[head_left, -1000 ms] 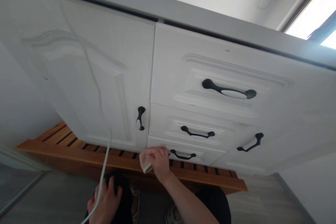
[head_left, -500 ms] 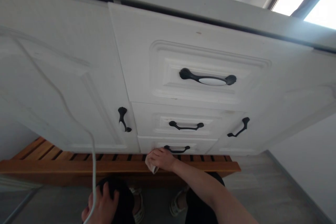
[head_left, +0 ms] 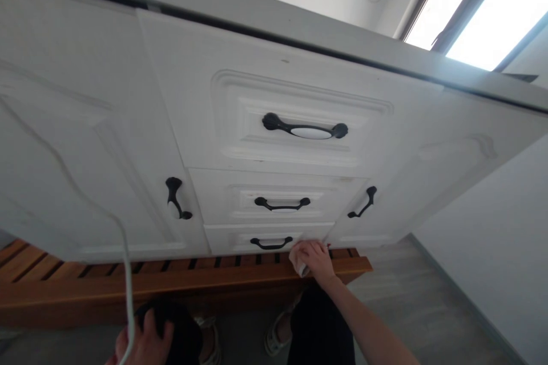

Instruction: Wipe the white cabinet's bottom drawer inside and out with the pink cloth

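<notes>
My right hand (head_left: 315, 258) is closed on a pale cloth (head_left: 300, 260), pressed against the right part of the bottom drawer (head_left: 231, 234), to the right of that drawer's dark handle (head_left: 271, 243). My left hand (head_left: 148, 343) rests on my left knee with its fingers apart, and a white cable (head_left: 127, 274) passes over it. Above the bottom drawer are a middle drawer (head_left: 240, 189) and a large top drawer (head_left: 192, 102) in the white cabinet, both shut, each with a dark handle.
A slatted wooden bench (head_left: 188, 282) runs along the cabinet's base, in front of my feet. Cabinet doors (head_left: 398, 182) flank the drawers. A grey floor (head_left: 411, 296) and white wall (head_left: 492, 228) lie to the right; a bright window (head_left: 483, 17) is at the upper right.
My right hand has moved with the cloth from the left side of the bottom drawer's handle to its right side. The view has shifted to the right.
</notes>
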Demonstrator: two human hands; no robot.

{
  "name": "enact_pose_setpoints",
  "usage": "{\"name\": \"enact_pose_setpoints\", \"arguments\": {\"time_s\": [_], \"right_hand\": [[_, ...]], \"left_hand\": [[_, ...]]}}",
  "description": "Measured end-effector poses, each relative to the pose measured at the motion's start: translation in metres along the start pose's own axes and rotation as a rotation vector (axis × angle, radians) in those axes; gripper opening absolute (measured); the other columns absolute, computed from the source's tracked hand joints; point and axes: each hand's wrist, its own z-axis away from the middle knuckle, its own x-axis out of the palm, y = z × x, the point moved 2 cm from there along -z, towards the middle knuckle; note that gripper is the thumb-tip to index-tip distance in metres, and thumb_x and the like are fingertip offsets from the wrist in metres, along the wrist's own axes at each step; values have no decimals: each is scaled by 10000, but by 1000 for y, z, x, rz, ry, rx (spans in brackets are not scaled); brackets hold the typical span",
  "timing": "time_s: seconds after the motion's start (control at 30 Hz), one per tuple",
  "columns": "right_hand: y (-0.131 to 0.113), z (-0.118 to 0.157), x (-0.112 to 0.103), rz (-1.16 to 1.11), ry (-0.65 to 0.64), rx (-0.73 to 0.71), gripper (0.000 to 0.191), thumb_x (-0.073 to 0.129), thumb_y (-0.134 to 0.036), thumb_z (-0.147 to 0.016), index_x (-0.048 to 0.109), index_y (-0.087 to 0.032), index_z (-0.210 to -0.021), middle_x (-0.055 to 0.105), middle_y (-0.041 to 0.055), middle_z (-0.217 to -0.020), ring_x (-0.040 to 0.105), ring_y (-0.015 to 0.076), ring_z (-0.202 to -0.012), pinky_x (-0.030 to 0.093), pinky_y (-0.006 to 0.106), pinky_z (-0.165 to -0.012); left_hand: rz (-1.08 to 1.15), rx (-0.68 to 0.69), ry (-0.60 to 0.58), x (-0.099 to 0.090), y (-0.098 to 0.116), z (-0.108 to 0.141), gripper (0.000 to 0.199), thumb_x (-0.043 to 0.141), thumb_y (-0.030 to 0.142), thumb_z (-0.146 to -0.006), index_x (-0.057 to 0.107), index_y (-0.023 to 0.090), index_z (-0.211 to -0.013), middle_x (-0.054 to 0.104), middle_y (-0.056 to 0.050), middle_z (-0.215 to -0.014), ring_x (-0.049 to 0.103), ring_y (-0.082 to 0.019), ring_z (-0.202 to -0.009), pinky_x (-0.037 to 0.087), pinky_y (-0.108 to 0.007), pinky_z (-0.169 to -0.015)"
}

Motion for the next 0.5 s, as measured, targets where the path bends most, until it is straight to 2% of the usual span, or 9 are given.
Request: {"name": "enact_pose_setpoints", "arguments": {"time_s": [0.13,0.23,0.33,0.43,0.5], "right_hand": [[20,-8,-48,61,132,288,373,643,-173,-919,690,-352,-1243,671,67,-1142,531,247,-1075,336,395,-905],[27,-28,-65,16,301,436,365,624,-233,-935,680,-355,-1274,617,90,-1195,530,255,-1094,362,422,-947],[27,-33,-48,-64,344,541,289,635,-300,-924,720,-305,-1200,580,115,-1155,505,276,-1103,385,446,-960],[15,-17,-15,-140,249,594,204,646,-291,-911,751,-298,-1085,586,104,-1098,485,272,-1082,385,447,-954],[1,0,3,-196,166,601,227,659,-217,-887,751,-318,-1069,612,87,-1080,494,254,-1058,392,415,-925]], "left_hand": [[28,13,-83,-6,3,-1,573,262,506,-939,462,215,-1391,579,-155,-1287,495,-340,-1248,419,-489,-918],[25,3,-96,-8,4,-2,633,190,550,-938,468,200,-1387,566,-172,-1300,529,-358,-1188,436,-488,-866],[7,-18,-97,1,0,-3,704,95,594,-932,461,209,-1394,557,-162,-1302,569,-359,-1112,445,-478,-831],[-10,19,-73,11,-5,-5,713,85,601,-931,473,205,-1379,569,-161,-1266,567,-361,-1126,445,-472,-835],[-16,32,-56,15,-6,-6,703,86,593,-935,497,205,-1353,584,-160,-1236,550,-366,-1165,447,-481,-849]]}}
